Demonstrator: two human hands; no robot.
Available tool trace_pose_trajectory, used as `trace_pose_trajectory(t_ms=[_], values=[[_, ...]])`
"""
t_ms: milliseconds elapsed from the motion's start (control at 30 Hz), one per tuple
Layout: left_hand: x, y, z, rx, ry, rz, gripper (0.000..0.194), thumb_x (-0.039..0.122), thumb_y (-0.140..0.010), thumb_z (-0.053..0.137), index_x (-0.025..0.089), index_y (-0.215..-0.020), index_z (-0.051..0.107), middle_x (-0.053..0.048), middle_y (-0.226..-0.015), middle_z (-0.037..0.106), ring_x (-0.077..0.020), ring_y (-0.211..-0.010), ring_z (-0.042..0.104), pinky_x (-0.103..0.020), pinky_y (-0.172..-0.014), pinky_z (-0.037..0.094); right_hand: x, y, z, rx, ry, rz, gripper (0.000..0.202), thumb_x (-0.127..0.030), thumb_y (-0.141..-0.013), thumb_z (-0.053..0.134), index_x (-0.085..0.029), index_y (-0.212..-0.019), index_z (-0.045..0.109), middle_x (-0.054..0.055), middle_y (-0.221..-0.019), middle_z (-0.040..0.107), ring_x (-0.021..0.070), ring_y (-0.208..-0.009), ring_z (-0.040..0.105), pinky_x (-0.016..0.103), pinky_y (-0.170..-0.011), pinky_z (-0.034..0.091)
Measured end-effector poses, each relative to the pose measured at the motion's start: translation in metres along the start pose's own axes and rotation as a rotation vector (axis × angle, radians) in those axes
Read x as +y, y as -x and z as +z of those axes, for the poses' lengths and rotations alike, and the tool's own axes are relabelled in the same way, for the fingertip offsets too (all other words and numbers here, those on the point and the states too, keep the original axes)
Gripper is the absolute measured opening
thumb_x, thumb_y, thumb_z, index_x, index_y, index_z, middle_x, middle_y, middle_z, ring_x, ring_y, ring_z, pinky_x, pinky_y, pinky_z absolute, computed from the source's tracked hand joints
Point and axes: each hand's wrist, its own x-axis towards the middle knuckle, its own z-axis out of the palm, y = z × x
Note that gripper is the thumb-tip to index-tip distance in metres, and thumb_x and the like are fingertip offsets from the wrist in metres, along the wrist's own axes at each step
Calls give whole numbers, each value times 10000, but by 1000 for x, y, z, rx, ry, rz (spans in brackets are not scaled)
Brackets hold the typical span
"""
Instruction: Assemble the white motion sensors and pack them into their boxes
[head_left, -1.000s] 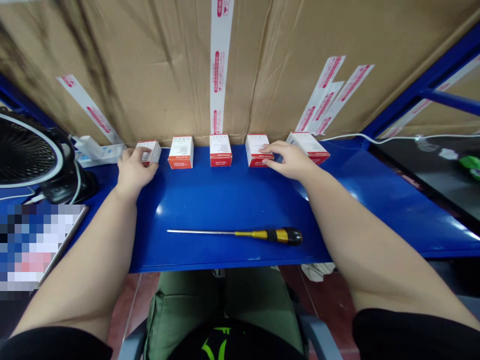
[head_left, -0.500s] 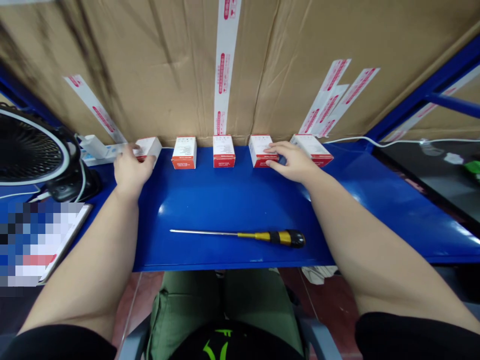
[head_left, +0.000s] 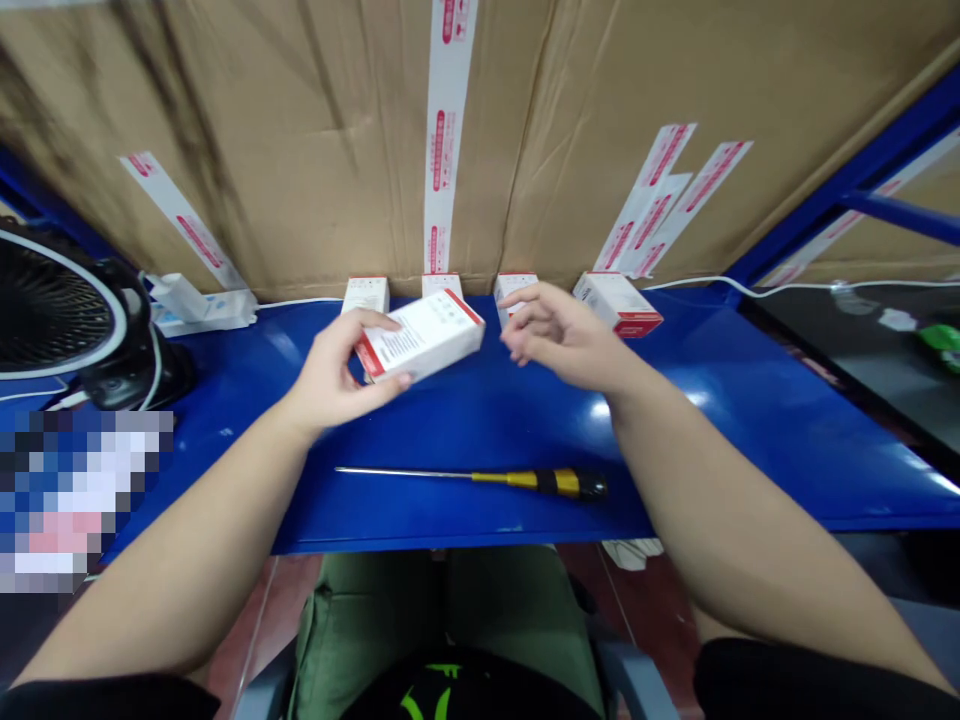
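My left hand grips one end of a small white-and-red cardboard box, held tilted above the table with its printed side up. My right hand hovers to the right of that box, fingers apart and slightly curled, holding nothing. Behind the right hand stands another such box, partly covered by the fingers. More boxes of the same kind line the back of the table: one at the left, one in the middle partly hidden by the held box, and one at the right.
A screwdriver with a yellow-and-black handle lies across the blue table near its front edge. At the left are a black fan and a white power strip. A cardboard wall closes the back.
My left hand has lifted the leftmost box and brought it right, toward the middle. My right hand has come off the box it touched and moved slightly left.
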Motion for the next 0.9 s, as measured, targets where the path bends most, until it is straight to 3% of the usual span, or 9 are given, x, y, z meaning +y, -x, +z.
trace_pose_trajectory(t_ms=[33,100,200,300,433,567,667,767,900], values=[[5,0,6,-31,38,39,437,506,-837,846,242,-1126,653,-51,-1070,745,-232,-920,716,-387,-812,584,-6,2,8,-109,-76,57,561,-575,-906,809,-265,-1320,593,16,-925,726,188,-754,742,330,-665,635],[12,2,17,-40,94,62,426,504,-874,860,243,-1137,650,-74,-1140,747,-258,-1025,739,-423,-903,602,-13,4,22,-190,-154,193,564,-592,-934,799,-282,-1342,563,10,-907,715,203,-786,769,350,-696,672],[13,6,28,-2,91,57,526,597,-832,911,250,-1128,647,-88,-1197,720,-291,-1132,725,-488,-1014,596,-13,4,36,-144,-250,362,499,-509,-912,852,-319,-1266,555,9,-983,693,212,-810,786,401,-737,716],[9,9,34,11,115,64,629,703,-809,894,254,-1174,646,-110,-1273,656,-309,-1211,683,-535,-1074,582,-11,1,42,-87,-394,403,481,-418,-887,865,-333,-1222,531,0,-1073,653,191,-825,775,441,-785,731],[13,12,34,-71,286,40,546,717,-950,729,273,-1257,645,-130,-1335,577,-305,-1241,647,-470,-941,649,-14,-2,49,61,-537,400,427,-315,-884,789,-330,-1192,493,-10,-1129,644,185,-932,734,398,-758,707],[25,11,29,-195,393,25,365,585,-1052,641,305,-1283,672,-108,-1327,574,-246,-1098,675,-343,-732,662,-20,-3,53,143,-611,456,403,-245,-854,724,-309,-1155,465,-9,-1104,672,191,-935,705,320,-681,636],[29,10,25,-202,199,158,385,503,-1028,706,303,-1356,676,-124,-1371,612,-294,-1224,653,-473,-978,648,-23,-1,51,118,-597,404,385,-296,-845,783,-285,-1067,468,-24,-1003,685,168,-836,684,299,-674,595],[30,9,26,-197,-73,235,564,550,-938,826,300,-1422,679,-156,-1583,567,-396,-1448,525,-648,-1250,440,-23,2,49,26,-539,331,372,-397,-849,841,-255,-992,529,-32,-905,677,144,-758,649,279,-649,553],[26,9,31,-258,-183,222,727,589,-868,898,314,-1489,639,-145,-1705,514,-440,-1584,426,-676,-1302,359,-19,4,52,-99,-459,242,337,-472,-870,851,-230,-1042,691,5,-953,730,161,-808,677,296,-684,563]])
